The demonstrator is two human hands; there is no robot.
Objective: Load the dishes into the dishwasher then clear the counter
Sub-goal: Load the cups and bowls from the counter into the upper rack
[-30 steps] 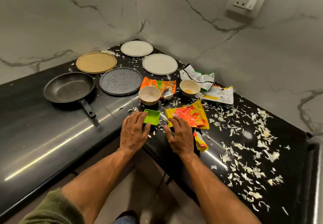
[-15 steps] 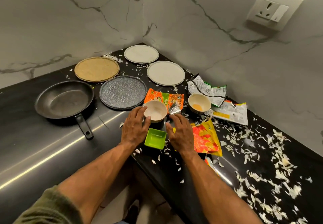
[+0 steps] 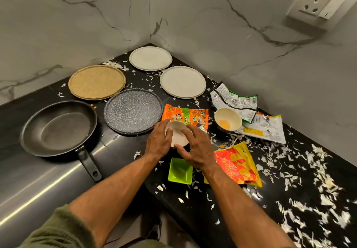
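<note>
Nearest on the black desk [image 3: 222,205] sits a green dish [image 3: 180,171], square and upright, just left of a yellow-red packet [image 3: 236,165]. White scraps [image 3: 309,186] litter the desk's right part.

Beyond the dish, both hands meet at a cream bowl [image 3: 178,134]. The left hand [image 3: 158,143] grips the bowl's left rim, thumb inside. The right hand [image 3: 197,149] cups the bowl's right and near side, fingers spread over the rim. Whether the bowl rests on the desk or is lifted cannot be told.

To the left lies a black pan [image 3: 58,128], handle pointing toward the near side. Just beyond the bowl lies an orange packet [image 3: 186,114], with a grey plate [image 3: 133,110] to its left. Right of the orange packet stands a second bowl [image 3: 228,119] holding a yellow residue, beside white wrappers [image 3: 251,116].

Farther back sit a woven tan plate [image 3: 96,81] on the left and a white plate [image 3: 182,81] on the right. Farthest, in the corner, lies another white plate, the corner plate [image 3: 150,58].
</note>
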